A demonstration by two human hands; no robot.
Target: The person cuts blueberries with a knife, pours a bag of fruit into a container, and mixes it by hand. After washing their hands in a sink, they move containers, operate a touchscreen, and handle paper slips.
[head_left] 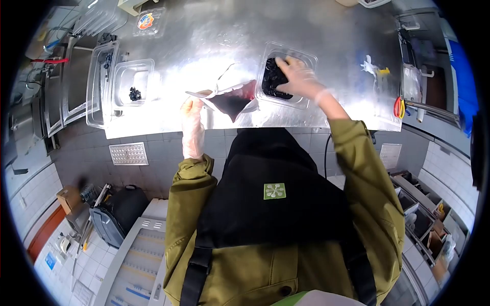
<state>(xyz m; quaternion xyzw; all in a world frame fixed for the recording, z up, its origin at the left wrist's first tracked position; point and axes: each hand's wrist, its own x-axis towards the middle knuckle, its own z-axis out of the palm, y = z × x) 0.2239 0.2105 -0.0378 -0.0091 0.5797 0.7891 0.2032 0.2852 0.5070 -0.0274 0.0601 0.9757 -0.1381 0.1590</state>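
My left hand [193,127], in a clear glove, holds the edge of an opened bag [233,101] at the table's front edge. The bag's mouth gapes and shows a dark red inside. To its right stands a clear plastic container [301,100] with dark, glossy pieces [273,75] in it. Over the right part of that container is my right hand [298,76], also gloved, its fingers spread and reaching to the dark pieces. No object shows between those fingers.
On the steel table [204,41], a clear tub [133,69] with a small dark cluster stands at the left, beside a larger clear container [94,97]. A lid [149,23] with a colourful sticker lies at the back left. Scissors [398,107] with coloured handles are at the right edge.
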